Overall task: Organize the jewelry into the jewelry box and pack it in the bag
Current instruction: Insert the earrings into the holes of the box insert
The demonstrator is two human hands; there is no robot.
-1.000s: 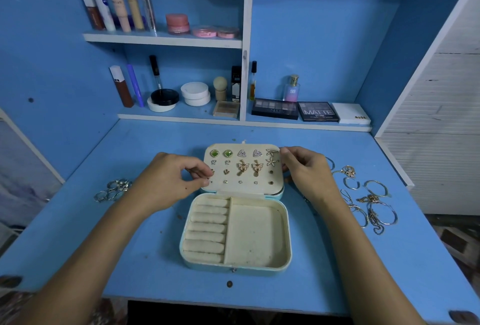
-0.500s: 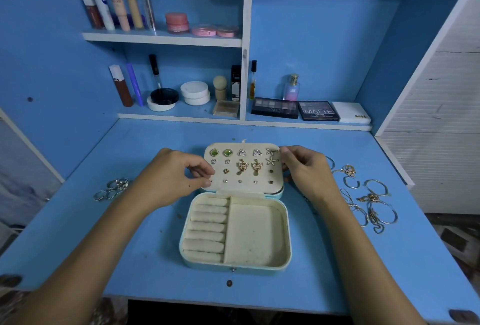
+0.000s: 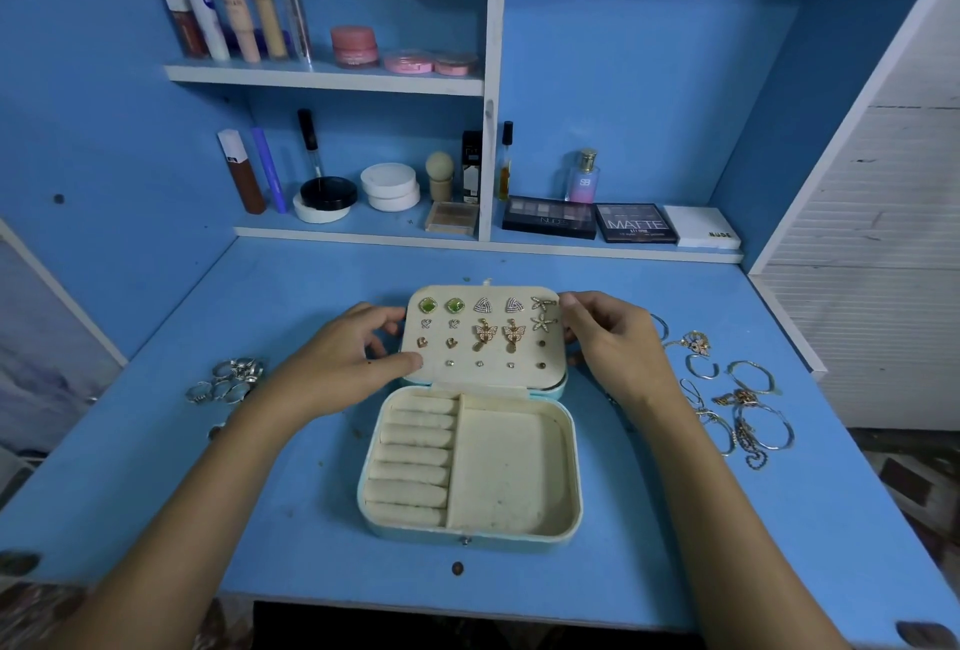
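On the blue table [image 3: 156, 467], the open pale-blue jewelry box [image 3: 470, 467] runs lengthwise away from the person, left hand [image 3: 340, 363] and right hand [image 3: 613, 342] fingers pinching its earring-studded lid's side edges, before the black "MATTE" palette [image 3: 636, 223].

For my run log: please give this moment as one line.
left hand: holds earring panel edge | right hand: holds opposite edge | rings, bracelets: outside jewelry box

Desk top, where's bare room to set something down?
Bare blue desk lies right of the jewelry box, before the bracelets and chains, and behind the box toward the shelf. Crowded: rings at left, left hand and right hand flanking the lid.
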